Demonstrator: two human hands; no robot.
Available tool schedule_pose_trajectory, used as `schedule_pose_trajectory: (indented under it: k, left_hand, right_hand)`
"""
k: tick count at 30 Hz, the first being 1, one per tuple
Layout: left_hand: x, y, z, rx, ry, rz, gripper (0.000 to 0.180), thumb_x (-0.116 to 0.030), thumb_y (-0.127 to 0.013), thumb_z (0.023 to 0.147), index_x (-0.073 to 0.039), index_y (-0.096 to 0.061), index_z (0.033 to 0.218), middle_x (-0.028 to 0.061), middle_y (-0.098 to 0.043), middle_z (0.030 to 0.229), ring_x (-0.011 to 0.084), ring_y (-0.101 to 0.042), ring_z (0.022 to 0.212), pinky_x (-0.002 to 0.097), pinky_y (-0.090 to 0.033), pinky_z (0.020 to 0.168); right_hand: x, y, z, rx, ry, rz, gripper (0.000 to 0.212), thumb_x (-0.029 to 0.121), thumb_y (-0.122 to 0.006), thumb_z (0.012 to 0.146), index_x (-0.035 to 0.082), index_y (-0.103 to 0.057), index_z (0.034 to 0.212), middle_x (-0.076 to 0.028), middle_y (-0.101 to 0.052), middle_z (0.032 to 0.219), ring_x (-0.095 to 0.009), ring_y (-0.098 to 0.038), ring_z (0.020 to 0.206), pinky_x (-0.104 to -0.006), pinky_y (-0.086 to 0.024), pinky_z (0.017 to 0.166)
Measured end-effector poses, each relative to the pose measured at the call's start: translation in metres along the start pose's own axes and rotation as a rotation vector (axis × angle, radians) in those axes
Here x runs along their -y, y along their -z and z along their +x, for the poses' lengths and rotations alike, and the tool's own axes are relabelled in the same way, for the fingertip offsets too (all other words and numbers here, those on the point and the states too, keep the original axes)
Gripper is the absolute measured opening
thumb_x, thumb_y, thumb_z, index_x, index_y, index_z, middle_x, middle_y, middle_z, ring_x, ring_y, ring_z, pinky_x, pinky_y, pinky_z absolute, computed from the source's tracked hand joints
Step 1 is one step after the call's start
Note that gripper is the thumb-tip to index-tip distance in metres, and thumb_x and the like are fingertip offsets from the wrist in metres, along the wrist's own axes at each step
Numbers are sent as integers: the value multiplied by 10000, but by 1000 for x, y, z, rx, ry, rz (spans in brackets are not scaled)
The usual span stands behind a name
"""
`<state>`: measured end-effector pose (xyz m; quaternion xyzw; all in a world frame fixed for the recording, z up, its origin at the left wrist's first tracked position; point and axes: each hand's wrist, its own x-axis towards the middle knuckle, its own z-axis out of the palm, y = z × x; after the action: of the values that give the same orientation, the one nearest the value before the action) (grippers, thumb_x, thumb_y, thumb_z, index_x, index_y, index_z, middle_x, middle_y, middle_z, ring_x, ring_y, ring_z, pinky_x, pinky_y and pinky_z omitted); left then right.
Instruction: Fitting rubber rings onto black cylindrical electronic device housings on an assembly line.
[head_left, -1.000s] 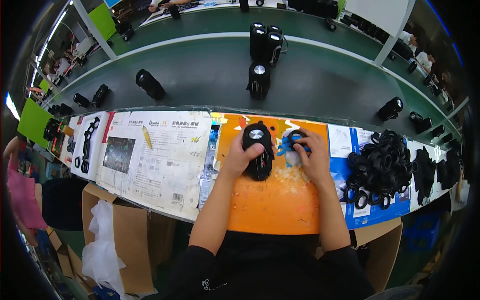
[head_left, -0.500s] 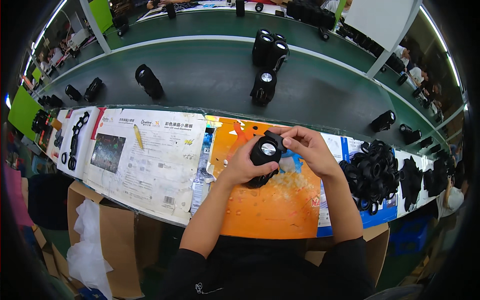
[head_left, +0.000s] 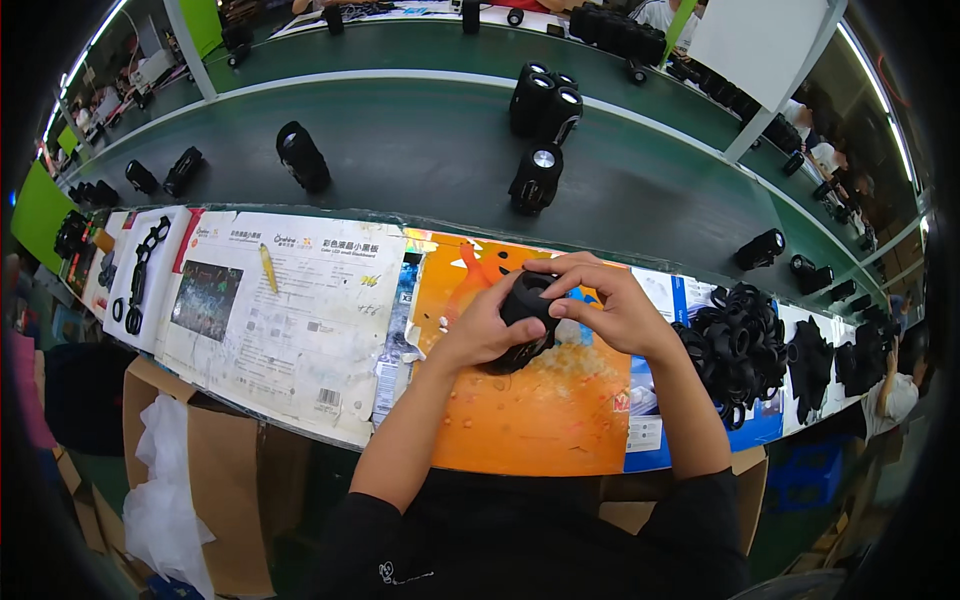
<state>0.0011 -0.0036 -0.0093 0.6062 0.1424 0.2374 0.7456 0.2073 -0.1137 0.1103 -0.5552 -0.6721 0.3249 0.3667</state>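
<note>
Over the orange board [head_left: 480, 430], my left hand [head_left: 478, 328] is wrapped round a black cylindrical speaker [head_left: 515, 360], which stands tilted with one end up. A black rubber ring [head_left: 530, 285] lies over that upper end. My right hand [head_left: 612, 308] pinches the ring's right side between thumb and fingers. The speaker's silver end disc does not show now. Whether the ring is fully seated, I cannot tell. A heap of black rings [head_left: 735, 345] lies right of my right forearm.
Beyond the worktable runs a dark green conveyor [head_left: 420, 150] carrying several black speakers, one of them a standing speaker [head_left: 536, 180]. Left are a yellow pen-like tool [head_left: 268, 268] and a white foam tray [head_left: 150, 270]. A cardboard box [head_left: 220, 480] stands below. Black straps [head_left: 810, 365] lie far right.
The black ring has moved from beside the speaker's top onto it, covering the silver disc. My right hand has shifted slightly left and closer over the speaker.
</note>
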Motion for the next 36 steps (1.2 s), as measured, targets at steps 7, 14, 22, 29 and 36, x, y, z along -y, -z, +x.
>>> schedule_pose_trajectory:
  k: [7, 14, 22, 29, 36]
  left_hand:
    - [9, -4, -2, -5, -59, -119, 1025, -612, -894, 902, -11, -468, 1615, 117, -664, 1356, 201, -670, 1216, 330, -549, 1048]
    - [1, -2, 0, 46, -26, -59, 1017, -617, -893, 898, -19, -476, 1607, 121, -654, 1378, 209, -666, 1235, 332, -553, 1048]
    - [1, -2, -2, 28, -24, 0, 975, -508, -929, 883, -46, -471, 1608, 117, -659, 1367, 215, -661, 1229, 358, -547, 1061]
    - [-15, -4, -7, 42, 12, 125, 936, -394, -956, 849, -53, -490, 1586, 112, -671, 1336, 218, -671, 1199, 357, -560, 1035]
    - [-15, -9, -3, 24, -25, 152, 870, -331, -940, 840, -51, -526, 1553, 114, -689, 1305, 226, -685, 1186, 364, -569, 1024]
  right_hand:
    - [10, 4, 3, 49, 164, -283, 457, 144, -848, 955, 191, -811, 1408, -44, -722, 1529, -317, -639, 1300, -464, -550, 1130]
    - [-1, 3, -7, 33, 158, -234, 447, 175, -863, 937, 203, -827, 1381, -46, -710, 1544, -338, -625, 1321, -452, -532, 1150]
    - [-5, 8, -7, 75, 283, -276, 477, 129, -867, 908, 198, -827, 1379, -66, -714, 1537, -342, -624, 1329, -450, -523, 1146]
    - [0, 5, -8, 54, 356, -403, 469, 97, -871, 884, 167, -838, 1346, -83, -731, 1505, -355, -653, 1287, -457, -557, 1104]
    - [3, 10, -7, 70, 323, -357, 460, 95, -875, 869, 155, -845, 1325, -86, -743, 1483, -362, -656, 1287, -452, -566, 1092]
